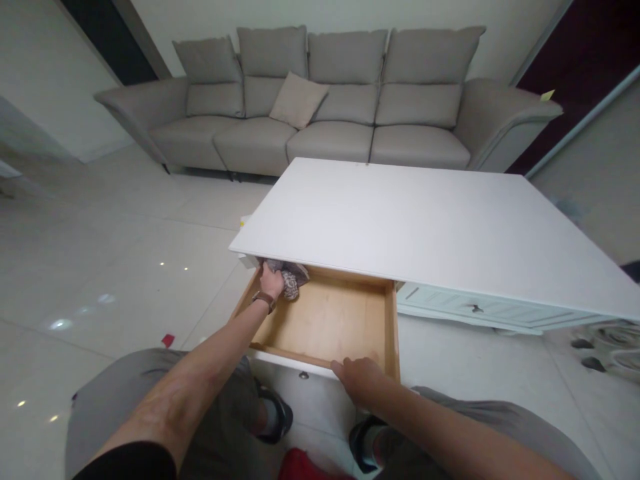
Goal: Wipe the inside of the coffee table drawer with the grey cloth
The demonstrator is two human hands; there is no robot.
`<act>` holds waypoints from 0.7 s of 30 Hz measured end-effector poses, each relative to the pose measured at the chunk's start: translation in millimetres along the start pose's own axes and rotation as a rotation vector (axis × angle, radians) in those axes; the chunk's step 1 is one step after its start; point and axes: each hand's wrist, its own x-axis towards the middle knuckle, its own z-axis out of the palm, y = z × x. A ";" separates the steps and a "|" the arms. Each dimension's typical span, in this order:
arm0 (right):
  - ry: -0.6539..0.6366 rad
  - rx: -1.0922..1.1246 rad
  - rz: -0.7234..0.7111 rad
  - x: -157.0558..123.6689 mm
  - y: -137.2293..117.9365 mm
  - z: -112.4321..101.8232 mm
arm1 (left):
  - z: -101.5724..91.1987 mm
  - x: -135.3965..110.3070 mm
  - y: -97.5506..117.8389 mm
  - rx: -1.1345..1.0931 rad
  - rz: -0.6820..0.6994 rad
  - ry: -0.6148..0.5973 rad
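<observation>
A wooden drawer (325,327) is pulled out from under the white coffee table (400,220). Inside its back left corner, my left hand (271,281) is closed on a patterned cloth (291,283), part of which lies under the tabletop's edge. A brown-strapped watch (265,301) is on that wrist. My right hand (357,377) grips the top of the drawer's front panel near its right end, fingers curled over the rim. A small knob (303,375) sits on the drawer front, left of my right hand.
Behind the table stands a long grey sofa (330,140) with a beige cushion (299,100). A second drawer (475,308), closed, is at the table's right. My legs flank the open drawer. A red scrap (168,341) lies on the tiled floor, and something red (305,465) is below me.
</observation>
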 end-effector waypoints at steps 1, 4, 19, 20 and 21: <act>-0.008 -0.011 -0.001 0.3 0.0 0.0 | 5.3 -7.4 2.1 -0.059 -0.009 -0.012; -0.003 -0.038 -0.012 -1.4 0.2 -1.6 | 12.2 -30.5 2.0 -0.396 -0.175 -0.176; 0.007 -0.042 -0.014 1.0 1.6 5.1 | -70.0 -58.2 5.9 -0.219 0.005 -0.160; -0.001 -0.043 -0.011 0.4 1.2 3.8 | -71.6 -64.8 1.6 -0.012 0.189 -0.204; -0.010 -0.044 -0.007 0.0 0.8 2.2 | -70.4 -71.8 -3.9 0.193 0.353 -0.283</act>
